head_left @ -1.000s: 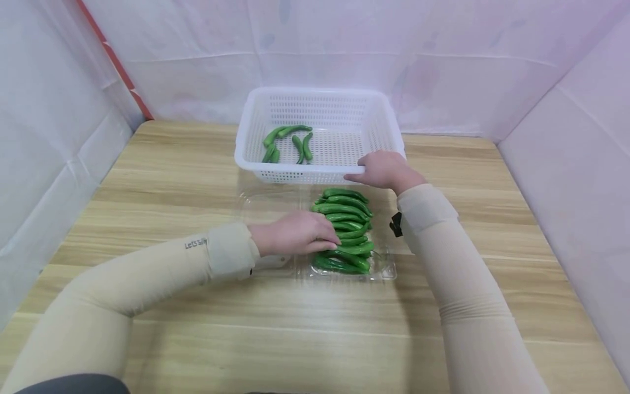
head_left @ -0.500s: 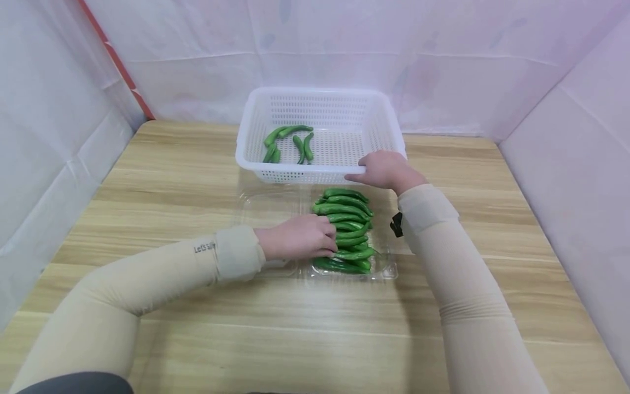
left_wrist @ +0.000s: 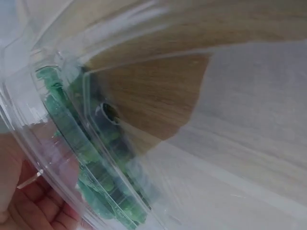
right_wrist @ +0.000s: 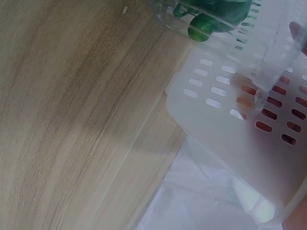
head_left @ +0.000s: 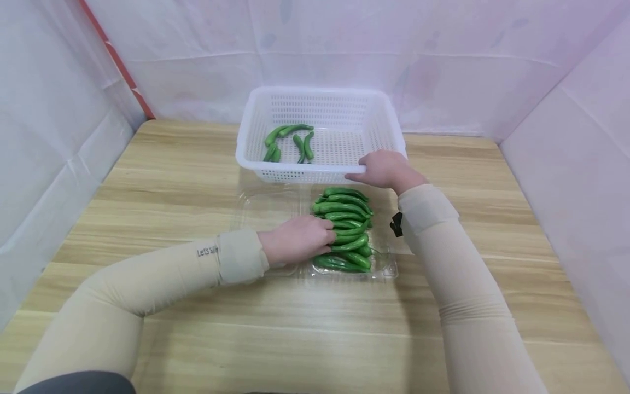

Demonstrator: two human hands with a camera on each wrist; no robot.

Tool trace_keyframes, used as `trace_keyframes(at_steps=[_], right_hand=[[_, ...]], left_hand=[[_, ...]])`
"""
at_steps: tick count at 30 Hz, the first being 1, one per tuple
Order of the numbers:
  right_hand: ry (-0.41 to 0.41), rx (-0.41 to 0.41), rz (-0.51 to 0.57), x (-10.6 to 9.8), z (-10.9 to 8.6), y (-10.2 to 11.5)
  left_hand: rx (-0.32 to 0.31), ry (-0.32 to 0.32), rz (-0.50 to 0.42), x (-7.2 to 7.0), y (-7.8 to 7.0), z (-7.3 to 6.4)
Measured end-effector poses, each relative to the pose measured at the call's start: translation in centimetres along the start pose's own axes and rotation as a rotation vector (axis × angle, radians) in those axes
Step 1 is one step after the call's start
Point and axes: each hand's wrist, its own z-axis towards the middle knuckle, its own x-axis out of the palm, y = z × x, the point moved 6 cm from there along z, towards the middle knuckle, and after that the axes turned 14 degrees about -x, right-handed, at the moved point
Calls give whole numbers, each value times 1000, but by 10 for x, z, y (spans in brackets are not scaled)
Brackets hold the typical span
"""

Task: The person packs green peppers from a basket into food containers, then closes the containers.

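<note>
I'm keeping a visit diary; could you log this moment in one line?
left hand: at green peppers in open clear container | right hand: grips white basket by rim | more peppers: inside basket

I see two long tan cloth sleeves [head_left: 120, 290], with wide pale bands [head_left: 427, 208] at the wrists. Small dark letters [head_left: 207, 251] mark the left one. A small black piece [head_left: 396, 225] sticks out by the right wrist, and dark grey cloth [head_left: 81, 384] shows higher up the left arm.
</note>
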Motion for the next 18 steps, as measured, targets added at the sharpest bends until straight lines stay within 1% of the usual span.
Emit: trace_keyframes(at_steps=[3, 7, 9, 11, 13, 15, 16, 18], right_hand=[[1, 3, 0, 0, 0, 0], [2, 12, 5, 0, -1, 0], [-6, 11, 7, 0, -1, 0], [-7, 11, 10, 1, 0, 0], [-12, 10, 14, 1, 0, 1], [-8, 7, 17, 1, 0, 1], [-7, 6, 21, 1, 0, 1], [-5, -5, 26, 1, 0, 1]], left_hand=[[-20, -1, -1, 0, 1, 1], [-27, 0, 7, 0, 1, 2], [-23, -3, 0, -1, 1, 1], [-8, -20, -10, -4, 2, -1], [-6, -57, -39, -11, 7, -2], [-28, -118, -69, -21, 16, -2], [-51, -155, -89, -26, 23, -2], [-129, -217, -140, -37, 42, 0]])
